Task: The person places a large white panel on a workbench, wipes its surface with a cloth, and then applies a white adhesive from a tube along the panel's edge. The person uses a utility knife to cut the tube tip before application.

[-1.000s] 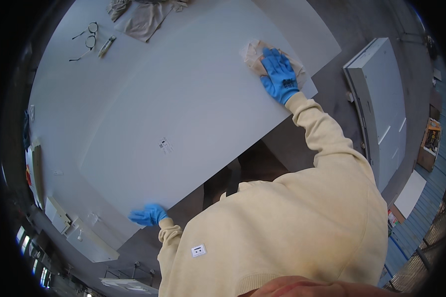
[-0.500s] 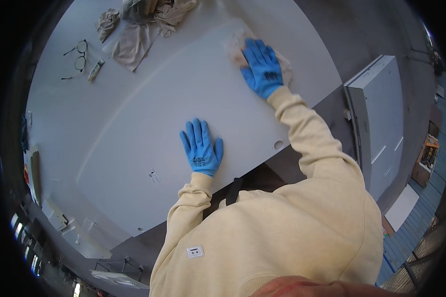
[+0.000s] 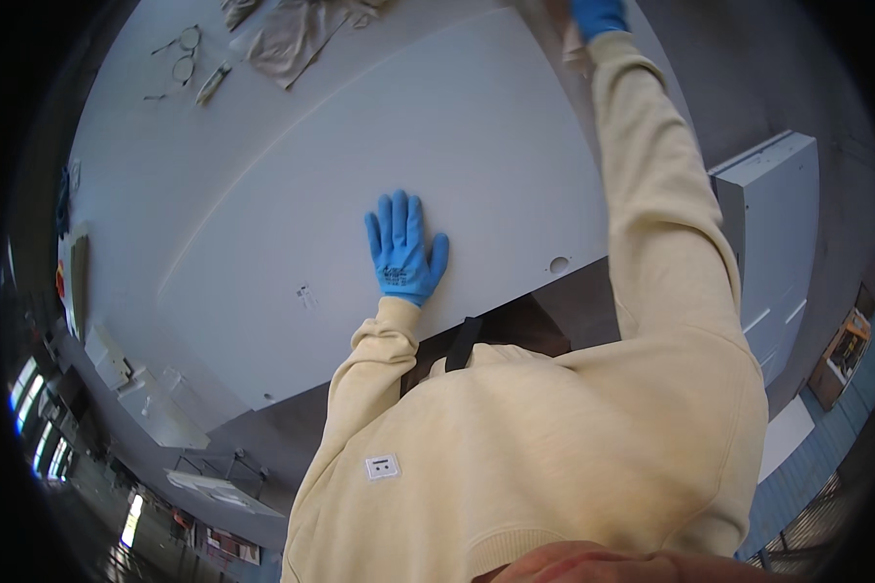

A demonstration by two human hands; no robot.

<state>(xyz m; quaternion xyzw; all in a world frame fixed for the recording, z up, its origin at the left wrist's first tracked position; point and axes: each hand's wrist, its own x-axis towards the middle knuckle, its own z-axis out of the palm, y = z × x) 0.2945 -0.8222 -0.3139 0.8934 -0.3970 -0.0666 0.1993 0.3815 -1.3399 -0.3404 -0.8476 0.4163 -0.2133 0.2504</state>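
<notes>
While we lean far over the work, our left hand (image 3: 404, 250) lies flat and open on the large white panel (image 3: 457, 146), palm down, its blue-gloved fingers spread and pointing away from us, gripping nothing. It rests near the panel's near edge, a little to the left of the small round hole (image 3: 558, 264) drilled close to that same edge. A small dark mark (image 3: 306, 294) sits on the panel to the left of the hand, apart from it.

Our right arm, in its cream sleeve (image 3: 651, 194), stretches straight out to the far end of the panel. There our right hand (image 3: 598, 15), also in a blue glove, is cut off by the upper rim of the view, so we cannot tell whether it is open or closed. Just beside the wrist a bit of pale cloth (image 3: 572, 47) shows against the panel's far corner; whether the hand presses on it or holds it we cannot make out.

The panel lies on a grey-white table (image 3: 136, 165) that reaches beyond it to the left and far side. On that far part lie a crumpled beige rag (image 3: 297, 29), a pair of glasses (image 3: 180, 58) and a short pen-like thing (image 3: 212, 83) just beside them, all well apart from both hands. To our right, beyond the sleeve, stands a white cabinet-like box (image 3: 773, 233) on the grey floor.
</notes>
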